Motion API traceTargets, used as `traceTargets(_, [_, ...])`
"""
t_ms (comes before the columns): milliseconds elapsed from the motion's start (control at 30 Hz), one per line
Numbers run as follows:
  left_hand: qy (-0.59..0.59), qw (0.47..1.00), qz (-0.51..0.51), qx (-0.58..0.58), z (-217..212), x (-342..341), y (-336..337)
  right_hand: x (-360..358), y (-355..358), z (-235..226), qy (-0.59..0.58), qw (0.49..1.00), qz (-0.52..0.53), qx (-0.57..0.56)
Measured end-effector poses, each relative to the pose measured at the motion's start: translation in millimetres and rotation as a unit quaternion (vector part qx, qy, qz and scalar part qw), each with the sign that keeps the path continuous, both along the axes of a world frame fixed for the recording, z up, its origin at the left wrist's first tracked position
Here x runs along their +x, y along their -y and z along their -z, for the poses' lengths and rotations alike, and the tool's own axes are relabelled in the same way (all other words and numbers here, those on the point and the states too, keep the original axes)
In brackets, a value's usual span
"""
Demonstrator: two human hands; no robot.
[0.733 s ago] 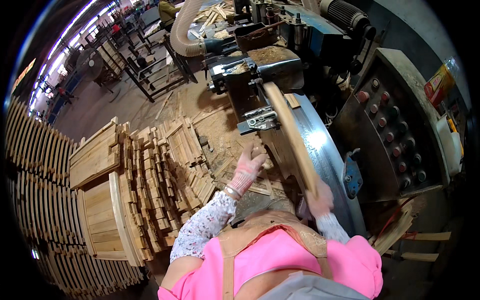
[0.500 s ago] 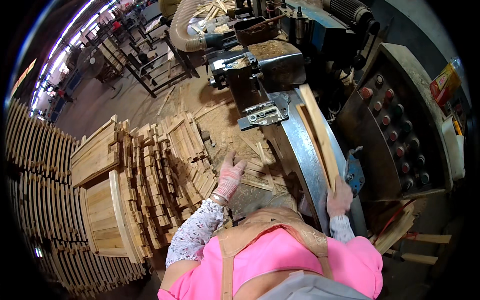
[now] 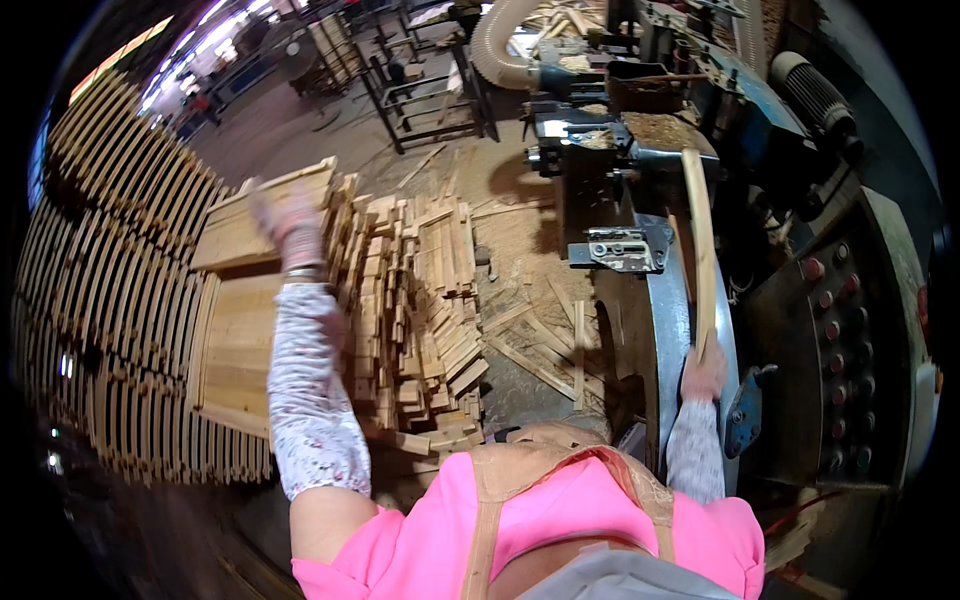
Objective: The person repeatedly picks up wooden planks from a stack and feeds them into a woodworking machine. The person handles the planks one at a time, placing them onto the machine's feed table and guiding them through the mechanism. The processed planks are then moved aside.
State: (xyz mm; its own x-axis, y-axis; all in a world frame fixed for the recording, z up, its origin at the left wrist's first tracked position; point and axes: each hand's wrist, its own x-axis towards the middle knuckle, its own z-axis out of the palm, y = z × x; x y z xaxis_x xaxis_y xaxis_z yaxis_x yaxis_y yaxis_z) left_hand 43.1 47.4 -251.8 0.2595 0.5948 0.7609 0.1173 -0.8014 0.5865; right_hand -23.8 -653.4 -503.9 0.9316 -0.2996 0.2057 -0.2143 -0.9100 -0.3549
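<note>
Right hand [image 3: 703,368] gripping slat [image 3: 700,250]; blurred left hand [image 3: 288,222] seemingly over planks [image 3: 240,235].

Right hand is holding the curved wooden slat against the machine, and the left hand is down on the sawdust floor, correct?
Not quite. The head view shows the left hand up at the stacked boards; the right hand does hold the curved wooden slat against the machine.

We see daylight glaring white at the far left, while the near floor sinks into shadow. Our gloved left hand [image 3: 287,222] smears with motion blur. Straight stacked pale wooden slats [image 3: 110,300] bow toward the black fisheye rim.
</note>
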Motion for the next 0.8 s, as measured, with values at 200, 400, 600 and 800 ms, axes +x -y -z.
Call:
traceTargets(200, [-0.366,0.891,-0.263,-0.063,50.8,-109.2,-241.1,-187.6,33.7,5.9,0.02,0.997,-0.026,-0.069])
traceTargets(400, [-0.395,0.908,-0.129,-0.048,66.9,-105.1,-240.3,-136.0,30.8,4.2,0.104,0.989,-0.023,-0.106])
traceTargets(600, [-0.267,0.942,-0.144,0.14,13.3,-139.1,-213.3,0.8,15.2,12.7,0.087,0.987,-0.081,-0.104])
traceTargets(800, [-0.013,0.97,0.21,-0.126,-16.1,-30.7,41.6,85.4,-18.1,0.9,-0.016,0.996,-0.081,0.029])
